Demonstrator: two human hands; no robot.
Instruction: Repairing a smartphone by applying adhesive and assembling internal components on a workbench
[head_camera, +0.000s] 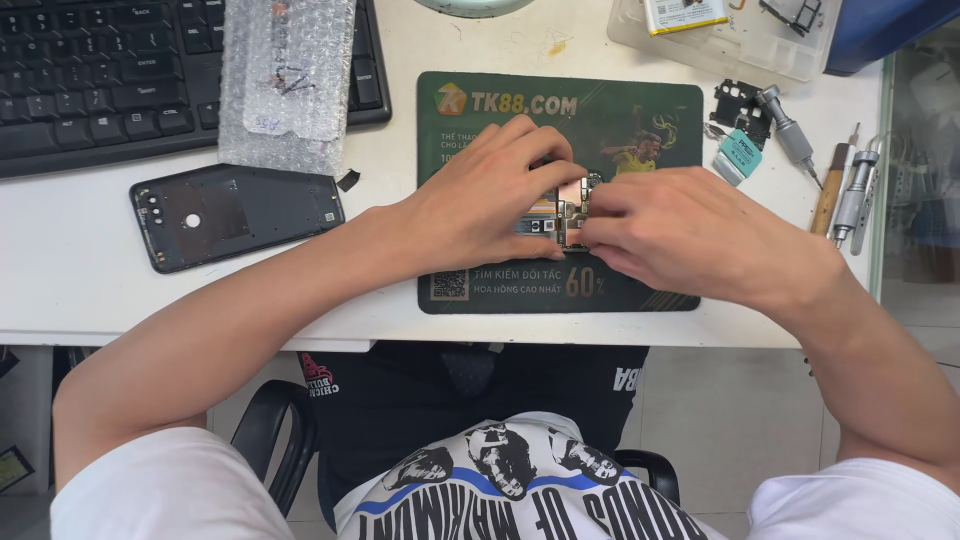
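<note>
Both my hands meet over an opened phone (567, 212) lying on a dark green work mat (640, 110). My left hand (485, 200) curls over the phone's left part, fingers gripping its edge. My right hand (690, 235) covers its right part, fingertips pinched at the exposed circuit board and metal shields. Most of the phone is hidden under the two hands.
A dark phone back cover (235, 213) lies left of the mat. Bubble wrap (285, 80) rests on a black keyboard (100, 80). Screwdrivers and tools (845, 185) lie at the right edge; a clear plastic tray (730, 30) stands behind. Black chair arms (270, 430) show below the white table.
</note>
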